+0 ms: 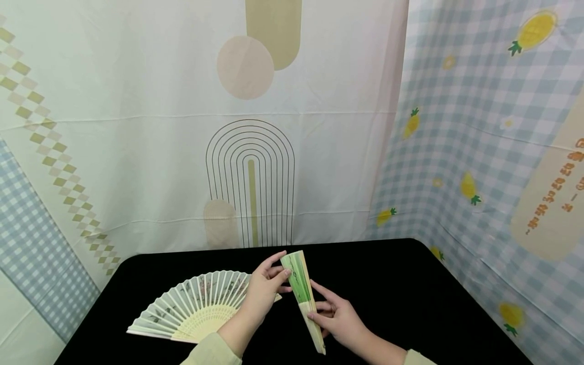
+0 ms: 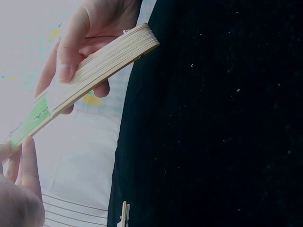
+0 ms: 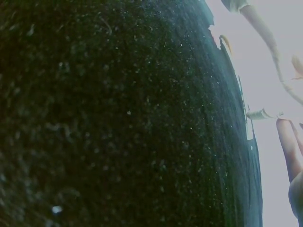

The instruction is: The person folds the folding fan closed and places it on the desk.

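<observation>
A folded hand fan, green toward the top with pale wooden ribs below, is held tilted above the black table. My left hand pinches its green upper end between thumb and fingers. Lower down, my right hand grips the ribs, thumb on the near face. The left wrist view shows the stacked ribs pressed together, with the right thumb lying on them. In the right wrist view only part of the right hand shows, at the right edge; the fan is hard to make out there.
A second fan, white with a floral print, lies spread out on the left of the black table, partly behind my left hand and forearm. A pale patterned cloth hangs behind the table, and a blue checked one at the right.
</observation>
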`<state>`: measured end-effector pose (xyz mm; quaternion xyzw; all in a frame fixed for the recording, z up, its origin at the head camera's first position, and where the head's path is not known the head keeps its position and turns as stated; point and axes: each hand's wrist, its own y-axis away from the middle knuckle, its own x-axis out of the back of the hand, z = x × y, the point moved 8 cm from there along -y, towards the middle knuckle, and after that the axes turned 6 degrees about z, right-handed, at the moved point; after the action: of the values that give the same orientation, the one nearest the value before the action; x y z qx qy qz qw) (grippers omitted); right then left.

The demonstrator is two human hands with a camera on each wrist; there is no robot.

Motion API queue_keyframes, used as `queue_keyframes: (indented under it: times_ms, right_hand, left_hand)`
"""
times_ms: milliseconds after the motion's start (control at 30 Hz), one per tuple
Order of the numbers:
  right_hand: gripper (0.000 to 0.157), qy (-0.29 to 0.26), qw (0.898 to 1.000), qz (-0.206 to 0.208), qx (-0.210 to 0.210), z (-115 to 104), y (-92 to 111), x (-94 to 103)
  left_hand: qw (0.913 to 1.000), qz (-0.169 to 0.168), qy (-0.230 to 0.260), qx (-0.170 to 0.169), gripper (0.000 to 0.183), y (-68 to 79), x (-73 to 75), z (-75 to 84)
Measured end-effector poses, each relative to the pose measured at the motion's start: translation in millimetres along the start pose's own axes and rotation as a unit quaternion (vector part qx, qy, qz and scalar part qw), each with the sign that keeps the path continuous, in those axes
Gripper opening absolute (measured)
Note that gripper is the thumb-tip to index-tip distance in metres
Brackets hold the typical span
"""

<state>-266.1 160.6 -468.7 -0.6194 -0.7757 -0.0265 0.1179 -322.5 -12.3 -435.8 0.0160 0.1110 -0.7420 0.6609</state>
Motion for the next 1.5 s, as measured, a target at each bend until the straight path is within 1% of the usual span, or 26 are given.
queue_keyframes:
  times_ms: [200, 367, 533, 800, 1133, 1500]
  right_hand:
    - [0.071, 0.02, 1.0, 0.001, 0.017, -1.8, 0.7, -0.4]
    - [0.069, 0.027, 0.999, -0.001, 0.022, -0.6, 0.0, -1.1]
    - [0.067, 0.03, 0.999, 0.002, 0.02, 1.0, -1.1, -1.1]
    - [0.062, 0.013, 1.0, 0.002, 0.012, 0.8, 0.2, -2.7]
    - [0.059, 0.006, 1.0, -0.008, 0.011, 2.4, -0.8, -4.6]
    - [0.057, -0.002, 1.0, -0.014, -0.01, 1.6, 0.9, -5.1]
  left_hand:
    - [1.0, 0.001, 0.002, -0.002, 0.052, -0.2, 0.1, 0.1]
    - [1.0, 0.003, 0.002, 0.0, 0.051, 0.0, -0.3, 0.7]
    - [1.0, 0.009, -0.003, 0.003, 0.052, -0.2, -0.5, 0.2]
    - [0.9999, 0.016, -0.006, 0.001, 0.054, -0.2, -0.5, 0.4]
    - [0.9991, 0.04, -0.012, 0.006, 0.054, 0.7, -0.9, -0.5]
    - [0.9985, 0.053, -0.018, 0.001, 0.054, 2.6, -0.3, -5.7]
